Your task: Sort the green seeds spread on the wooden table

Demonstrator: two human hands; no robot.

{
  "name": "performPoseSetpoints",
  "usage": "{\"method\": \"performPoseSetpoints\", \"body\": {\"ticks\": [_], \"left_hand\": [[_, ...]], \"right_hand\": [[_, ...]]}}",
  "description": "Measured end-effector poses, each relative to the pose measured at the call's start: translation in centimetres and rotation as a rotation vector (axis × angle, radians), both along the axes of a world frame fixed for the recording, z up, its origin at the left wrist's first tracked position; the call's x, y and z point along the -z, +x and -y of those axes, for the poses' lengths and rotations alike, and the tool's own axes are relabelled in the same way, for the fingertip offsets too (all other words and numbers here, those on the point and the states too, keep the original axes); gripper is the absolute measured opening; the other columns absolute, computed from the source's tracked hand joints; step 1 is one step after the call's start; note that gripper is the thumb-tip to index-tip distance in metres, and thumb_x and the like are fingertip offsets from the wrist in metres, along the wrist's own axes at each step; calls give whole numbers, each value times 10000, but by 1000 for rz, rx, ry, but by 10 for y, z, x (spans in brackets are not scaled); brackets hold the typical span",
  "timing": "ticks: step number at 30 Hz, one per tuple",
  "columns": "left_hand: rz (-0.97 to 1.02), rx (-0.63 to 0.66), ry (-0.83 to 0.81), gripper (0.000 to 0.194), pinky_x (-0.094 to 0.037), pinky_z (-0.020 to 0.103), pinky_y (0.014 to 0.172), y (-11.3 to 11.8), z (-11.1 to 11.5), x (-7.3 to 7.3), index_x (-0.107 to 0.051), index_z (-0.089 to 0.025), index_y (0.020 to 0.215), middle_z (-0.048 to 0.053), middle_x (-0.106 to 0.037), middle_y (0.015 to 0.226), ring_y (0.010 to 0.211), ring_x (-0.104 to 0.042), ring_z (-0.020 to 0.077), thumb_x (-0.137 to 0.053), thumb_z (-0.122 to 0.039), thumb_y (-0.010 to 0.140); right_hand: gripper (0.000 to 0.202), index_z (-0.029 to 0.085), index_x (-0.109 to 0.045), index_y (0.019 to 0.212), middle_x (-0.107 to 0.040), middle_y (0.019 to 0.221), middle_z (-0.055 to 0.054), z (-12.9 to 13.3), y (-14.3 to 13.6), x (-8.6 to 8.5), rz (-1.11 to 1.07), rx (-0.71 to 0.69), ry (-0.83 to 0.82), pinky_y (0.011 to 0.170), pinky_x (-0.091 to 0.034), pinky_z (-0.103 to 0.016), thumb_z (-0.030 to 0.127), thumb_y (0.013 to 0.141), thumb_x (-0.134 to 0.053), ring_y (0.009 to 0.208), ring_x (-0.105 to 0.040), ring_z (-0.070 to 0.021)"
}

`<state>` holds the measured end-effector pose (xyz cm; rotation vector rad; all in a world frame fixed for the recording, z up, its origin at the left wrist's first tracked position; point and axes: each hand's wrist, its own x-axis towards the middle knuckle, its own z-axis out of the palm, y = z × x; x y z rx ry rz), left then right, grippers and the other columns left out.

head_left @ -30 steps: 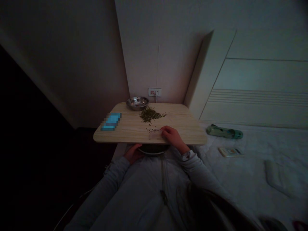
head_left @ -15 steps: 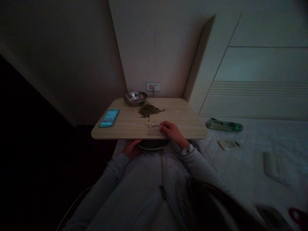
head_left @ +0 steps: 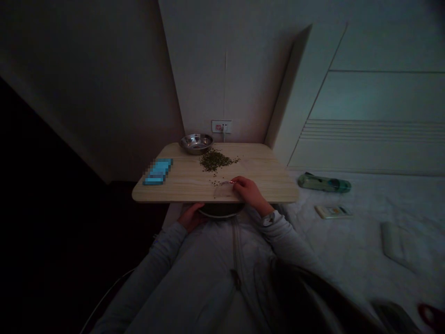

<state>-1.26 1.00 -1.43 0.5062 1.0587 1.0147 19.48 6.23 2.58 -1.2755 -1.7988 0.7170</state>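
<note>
In a dim room, a wood-grain tabletop point(head_left: 267, 174) is carrying a heap of small green beans point(head_left: 214, 161).
At its near edge, the right hand point(head_left: 246, 189) is pinching the right end of a clear plastic sheet point(head_left: 223, 190), probably light, thin, slippery and slightly springy; that end is looking like the sensible hold. The beans, likely hard and prone to rolling, are lying beyond, strays just beside the sheet. Below the near edge, the left hand point(head_left: 191, 217) is touching a bowl's point(head_left: 219, 216) left side; whether its fingers are gripping, I cannot tell. Markings on the flat rectangular item point(head_left: 333, 212) on the bed point(head_left: 361, 204) at right are appearing too small to read; the blue screen point(head_left: 158, 171) at left is showing only coarse blocks.
</note>
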Motion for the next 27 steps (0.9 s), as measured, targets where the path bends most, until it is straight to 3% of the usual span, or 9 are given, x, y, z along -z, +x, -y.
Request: {"method": "performPoseSetpoints", "body": {"ticks": [10,27], "left_hand": [[2,0,8,85,-480,258,561,0,1,-2,-598,-168,729,29,-649,718,679,-595,150,-517,-173,702],[29,7,8,109,-486,262,579,0,-1,3,-610,-160,742,32,-652,697,668,-598,148,-504,-170,718]], "right_hand": [[231,164,-605,784,-585,626,13,-1,0,-3,-119,33,-58,594,-378,-222,245,673,-419,592,-492,-108],[245,177,-604,830,-602,635,11,3,-1,-3,-20,47,-4,601,-374,-230,241,696,-408,610,-509,-117]]}}
